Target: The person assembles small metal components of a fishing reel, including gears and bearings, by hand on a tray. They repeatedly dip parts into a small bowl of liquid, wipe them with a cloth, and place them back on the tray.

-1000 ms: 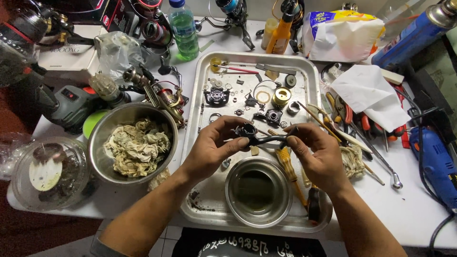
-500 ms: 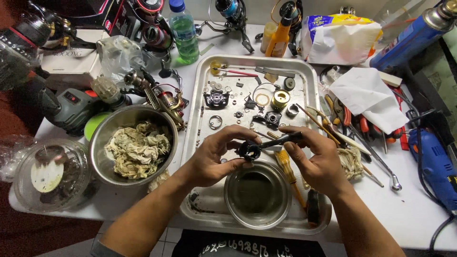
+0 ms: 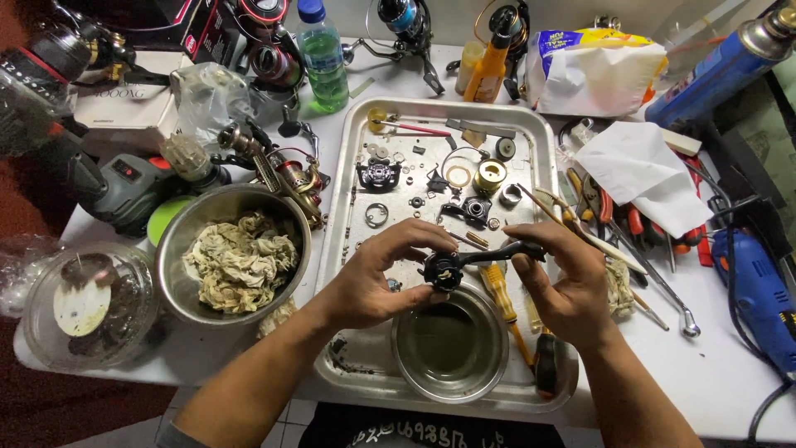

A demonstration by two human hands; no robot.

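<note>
Both hands grip a black reel part [image 3: 452,267] over the small bowl [image 3: 450,347] in the tray [image 3: 531,124]: left hand [image 3: 377,278] pinching its round end, right hand [image 3: 564,278] its arm.

The left hand [image 3: 377,278] covers one side of the black reel part [image 3: 444,270], so where its fingertips touch cannot be told. The right hand [image 3: 564,282] hides the far end of the part's black arm and part of the yellow-handled screwdriver [image 3: 500,290]. The small loose pieces in the metal tray [image 3: 531,124] are too tiny to tell apart. The blue canister [image 3: 713,70] and the blue power tool [image 3: 759,290] are cut off by the right edge. The reels [image 3: 274,58] at the top edge are cropped. Both forearms run out of the bottom edge.
</note>
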